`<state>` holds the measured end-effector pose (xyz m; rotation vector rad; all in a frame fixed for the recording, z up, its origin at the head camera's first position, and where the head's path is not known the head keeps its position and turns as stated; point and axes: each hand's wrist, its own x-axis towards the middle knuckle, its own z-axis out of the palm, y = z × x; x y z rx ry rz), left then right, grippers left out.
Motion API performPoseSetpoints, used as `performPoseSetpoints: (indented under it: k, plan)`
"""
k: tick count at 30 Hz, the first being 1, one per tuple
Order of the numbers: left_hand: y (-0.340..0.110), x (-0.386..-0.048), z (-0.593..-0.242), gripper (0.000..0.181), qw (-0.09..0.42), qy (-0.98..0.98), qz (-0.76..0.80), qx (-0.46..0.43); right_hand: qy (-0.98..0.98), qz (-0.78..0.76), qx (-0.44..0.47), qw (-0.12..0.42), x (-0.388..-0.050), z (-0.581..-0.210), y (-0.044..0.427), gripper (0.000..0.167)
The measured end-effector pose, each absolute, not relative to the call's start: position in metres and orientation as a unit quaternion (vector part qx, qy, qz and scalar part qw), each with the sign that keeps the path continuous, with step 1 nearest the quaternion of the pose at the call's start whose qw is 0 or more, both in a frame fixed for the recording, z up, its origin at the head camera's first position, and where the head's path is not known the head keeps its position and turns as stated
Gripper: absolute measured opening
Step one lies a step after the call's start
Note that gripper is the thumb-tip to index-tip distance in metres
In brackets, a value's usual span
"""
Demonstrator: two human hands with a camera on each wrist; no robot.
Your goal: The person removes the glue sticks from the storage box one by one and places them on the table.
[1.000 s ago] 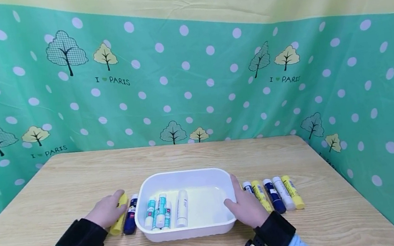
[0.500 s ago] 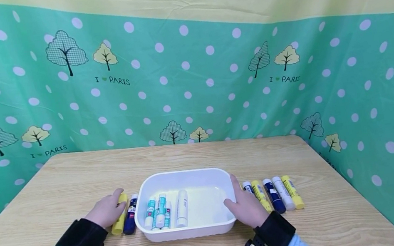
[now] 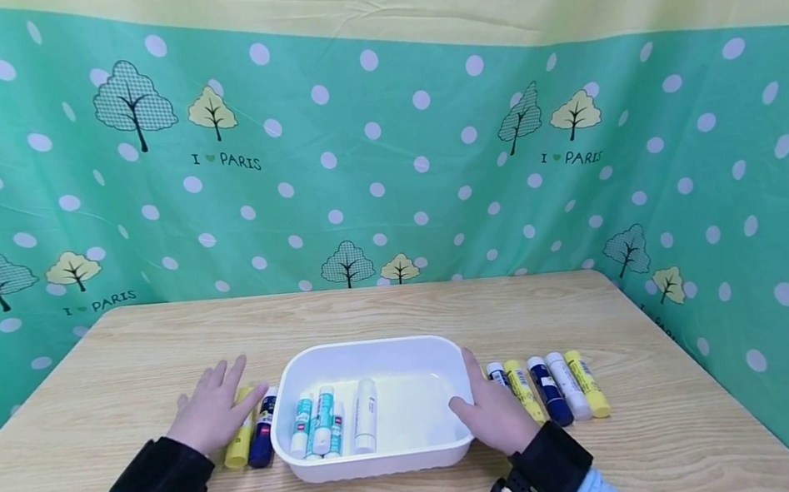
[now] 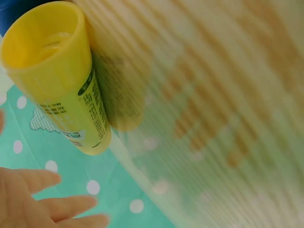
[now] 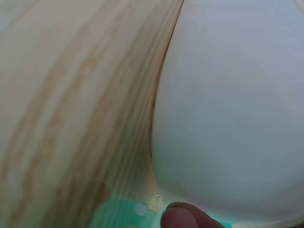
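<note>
A white bin (image 3: 425, 459) stands on the table, holding several teal-and-white glue sticks (image 3: 324, 420) at its left and a white one (image 3: 365, 416) beside them. My right hand (image 3: 497, 410) grips the bin's right wall, thumb inside the rim; the right wrist view shows the bin's outer side (image 5: 232, 114) and a fingertip. My left hand (image 3: 212, 413), fingers straight and spread, is over a yellow glue stick (image 3: 239, 444). In the left wrist view, that yellow stick (image 4: 71, 90) lies apart from the visible fingers (image 4: 66, 206). A dark blue stick (image 3: 263, 432) lies between it and the bin.
Right of the bin, a row of yellow, dark blue and white glue sticks (image 3: 569, 386) lies on the wooden table (image 3: 389, 314). A green polka-dot curtain (image 3: 352, 159) hangs behind the table and along its sides.
My left hand has let go of the yellow stick and its fingers have spread and lifted. The right hand and the bin have stayed in place.
</note>
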<state>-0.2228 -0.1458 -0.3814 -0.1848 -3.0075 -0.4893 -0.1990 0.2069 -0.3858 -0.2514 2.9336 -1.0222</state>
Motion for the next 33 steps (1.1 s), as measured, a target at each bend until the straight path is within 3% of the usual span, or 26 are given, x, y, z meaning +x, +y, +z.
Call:
performPoseSetpoints:
  k: [7,12,26,33]
  plan:
    - [-0.142,-0.222,-0.379,0.082,0.049,-0.982,-0.176,-0.052,0.942,-0.327,-0.08,0.013,-0.199,-0.385,0.206,0.072]
    - [-0.128,-0.219,-0.357,0.082,0.057,-0.978,-0.192,-0.062,0.941,-0.33,-0.076,0.023,-0.199,-0.384,0.206,0.072]
    - [-0.027,-0.208,-0.293,0.078,0.089,-0.967,-0.175,-0.159,0.935,-0.347,-0.064,0.039,-0.199,-0.385,0.206,0.073]
    - [0.009,-0.215,-0.291,0.079,0.048,-0.97,-0.151,-0.182,0.937,-0.339,-0.078,0.024,-0.199,-0.385,0.206,0.073]
